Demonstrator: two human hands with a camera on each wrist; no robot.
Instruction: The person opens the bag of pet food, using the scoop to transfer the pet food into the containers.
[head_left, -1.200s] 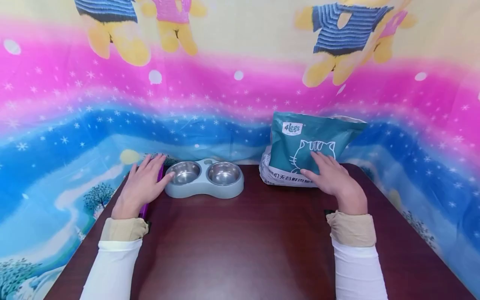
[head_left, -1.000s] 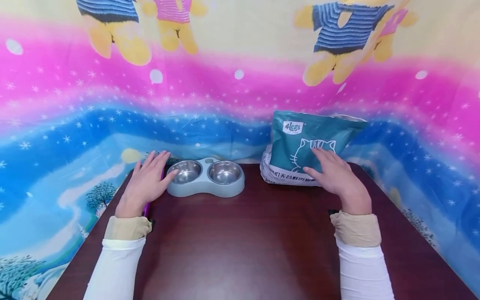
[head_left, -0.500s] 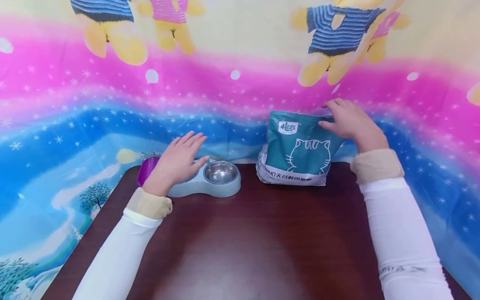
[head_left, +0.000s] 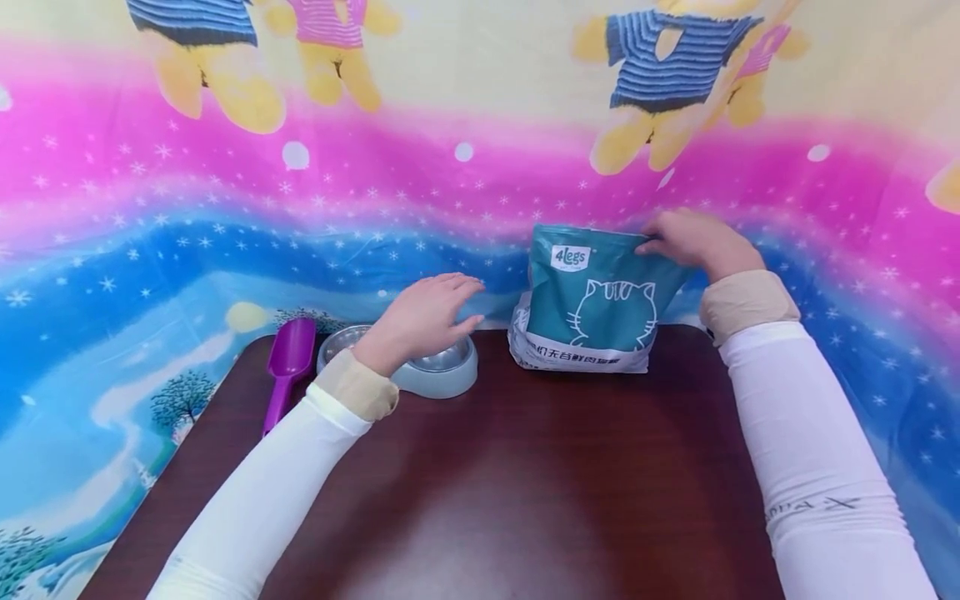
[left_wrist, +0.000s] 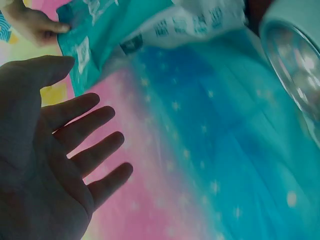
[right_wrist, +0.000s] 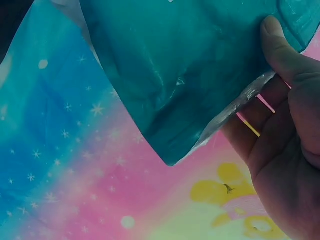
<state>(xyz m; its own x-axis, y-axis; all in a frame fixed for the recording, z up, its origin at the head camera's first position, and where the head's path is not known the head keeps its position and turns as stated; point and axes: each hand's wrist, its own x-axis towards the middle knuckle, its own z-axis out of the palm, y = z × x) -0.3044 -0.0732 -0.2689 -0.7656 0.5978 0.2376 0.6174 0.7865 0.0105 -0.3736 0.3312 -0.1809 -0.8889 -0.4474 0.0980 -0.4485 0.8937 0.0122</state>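
Note:
A teal and white cat food bag (head_left: 615, 287) with a cat outline stands upright at the back right. My right hand (head_left: 701, 242) grips its upper right corner, thumb on the front and fingers behind the top edge; the right wrist view shows the thumb (right_wrist: 277, 45) on the teal face. In the head view my left hand (head_left: 427, 317) reaches over a grey double pet bowl (head_left: 438, 385), covering part of its two steel dishes. Its fingers are spread, and the left wrist view shows the palm (left_wrist: 45, 190) holding nothing.
A purple scoop (head_left: 292, 350) lies at the left of the bowl, handle toward the front and partly behind the left sleeve. The dark wooden table (head_left: 510, 500) ends at a printed cloth backdrop (head_left: 420, 183) behind and on both sides.
My right hand has risen from in front of the bag to its top corner and taken hold there. My left hand has moved right across the bowl, uncovering the purple scoop.

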